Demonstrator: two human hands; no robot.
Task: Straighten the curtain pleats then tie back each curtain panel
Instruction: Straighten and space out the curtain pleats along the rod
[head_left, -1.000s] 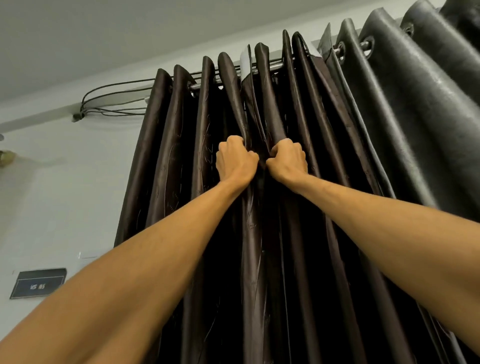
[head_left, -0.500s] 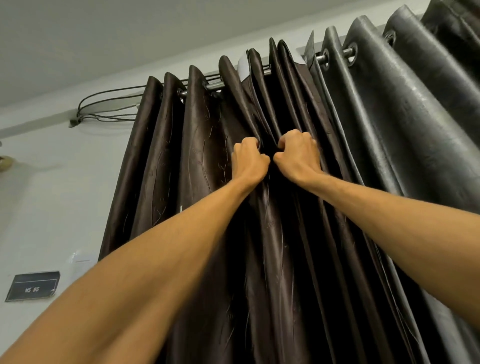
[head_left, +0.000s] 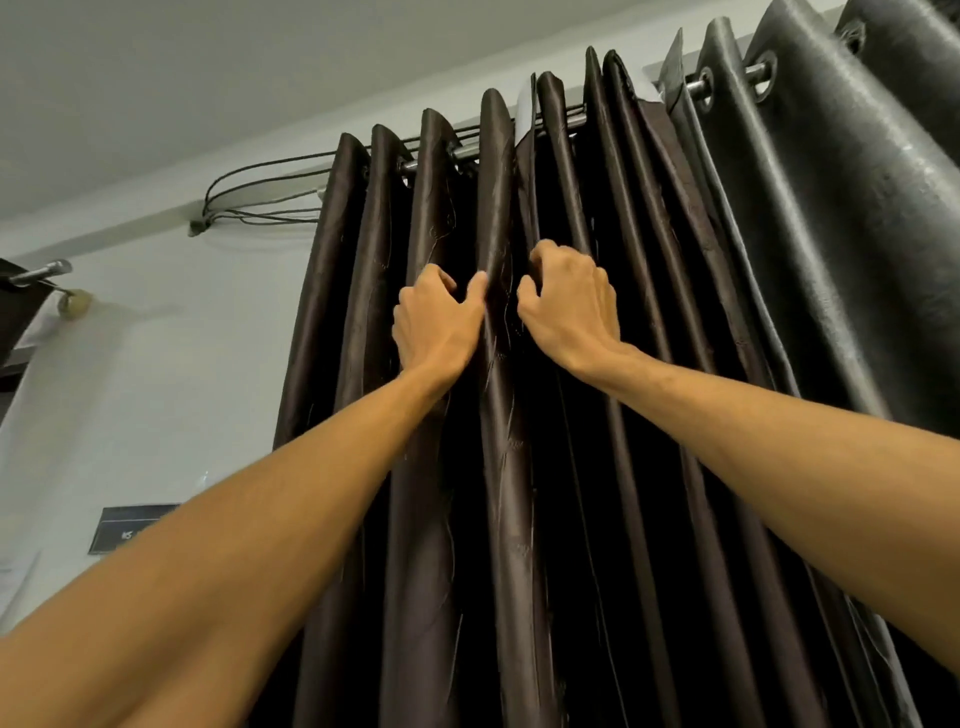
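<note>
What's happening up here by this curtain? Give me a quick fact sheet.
left hand: grips a pleat of the brown curtain
right hand: fingers curled into the neighbouring folds
curtain rod: metal, threaded through eyelets
grey curtain: hangs to the right
tying back: not yet done

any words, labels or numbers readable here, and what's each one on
Dark plaque on the wall: small white characters, partly hidden by the left arm, too blurred to read.
No text shows on the brown curtain, the grey curtain or the rod.
</note>
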